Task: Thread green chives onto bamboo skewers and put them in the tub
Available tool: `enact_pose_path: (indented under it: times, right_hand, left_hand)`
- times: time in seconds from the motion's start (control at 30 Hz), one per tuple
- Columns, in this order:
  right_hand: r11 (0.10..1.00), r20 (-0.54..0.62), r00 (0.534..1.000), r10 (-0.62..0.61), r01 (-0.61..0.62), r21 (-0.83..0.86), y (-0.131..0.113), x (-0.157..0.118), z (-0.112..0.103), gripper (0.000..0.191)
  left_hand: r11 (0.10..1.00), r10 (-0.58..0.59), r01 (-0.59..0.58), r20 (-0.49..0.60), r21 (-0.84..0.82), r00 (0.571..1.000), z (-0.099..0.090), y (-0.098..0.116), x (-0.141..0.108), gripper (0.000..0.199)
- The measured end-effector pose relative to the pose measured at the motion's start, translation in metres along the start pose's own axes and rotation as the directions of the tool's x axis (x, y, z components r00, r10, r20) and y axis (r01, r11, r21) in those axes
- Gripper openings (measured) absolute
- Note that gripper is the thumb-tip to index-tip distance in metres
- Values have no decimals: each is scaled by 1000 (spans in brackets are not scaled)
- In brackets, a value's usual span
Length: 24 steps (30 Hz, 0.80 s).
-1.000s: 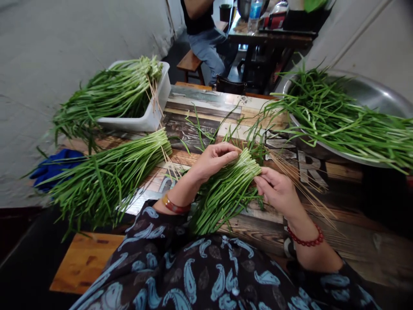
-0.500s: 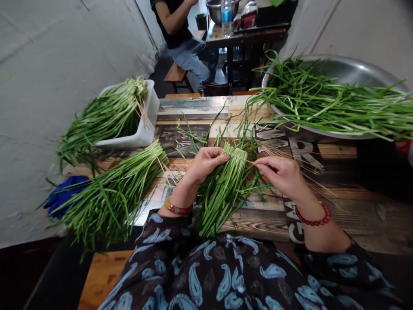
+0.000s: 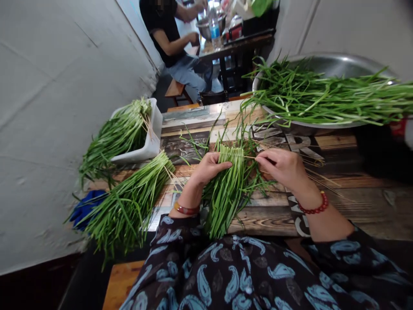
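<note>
A bunch of green chives (image 3: 226,193) lies in front of me, pale cut ends pointing away. My left hand (image 3: 208,168) is closed around its left side near those ends, thumb across the stalks. From the bunch's right side a thin stick (image 3: 250,157) sticks out, and my right hand (image 3: 280,167) pinches its outer end. More thin sticks (image 3: 325,183) lie on the table right of my right hand. Another skewered bunch (image 3: 135,189) rests to the left.
A white tub (image 3: 156,129) with chives stands at the back left, a blue cloth or glove (image 3: 85,209) at the left edge. A large metal bowl (image 3: 348,64) heaped with chives is at the back right. Beyond, a person (image 3: 167,38) sits by another table (image 3: 238,45).
The camera view has turned slightly left. More of the seated person shows, and that person's arms have moved. My hands keep their grips on the bunch and the stick.
</note>
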State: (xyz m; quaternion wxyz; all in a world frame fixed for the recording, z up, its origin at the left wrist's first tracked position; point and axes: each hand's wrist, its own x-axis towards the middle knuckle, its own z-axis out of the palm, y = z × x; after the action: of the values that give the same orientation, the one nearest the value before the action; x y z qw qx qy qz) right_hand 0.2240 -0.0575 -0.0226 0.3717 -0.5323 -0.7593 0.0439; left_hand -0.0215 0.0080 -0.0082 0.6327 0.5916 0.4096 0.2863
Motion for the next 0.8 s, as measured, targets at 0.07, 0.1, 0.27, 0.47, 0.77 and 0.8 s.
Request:
enact_pose_path:
  times: [0.07,0.1,0.27,0.47,0.77,0.8]
  right_hand:
    - [999,34,999,-11,10,32,0,2,-5,20]
    - [998,45,999,-26,24,57,-1,4,-10,20]
    - [997,-52,996,-68,69,16,-17,28,-55,20]
    - [988,-210,970,-125,102,-118,-44,59,-112,18]
    - [981,-188,964,-190,179,-75,-67,48,-113,16]
    - [983,-183,966,-184,176,-60,-69,47,-113,16]
  left_hand:
    - [999,24,-26,-41,-37,999,-1,2,-1,36]
    - [997,35,-38,-54,-62,998,-1,4,-2,36]
    - [987,155,-155,-6,-44,988,-3,24,-20,32]
    - [951,309,-295,-223,95,924,-9,28,-38,58]
    - [815,543,-579,-387,29,745,-10,67,-53,57]
    - [803,545,-594,-349,-45,763,-9,72,-52,55]
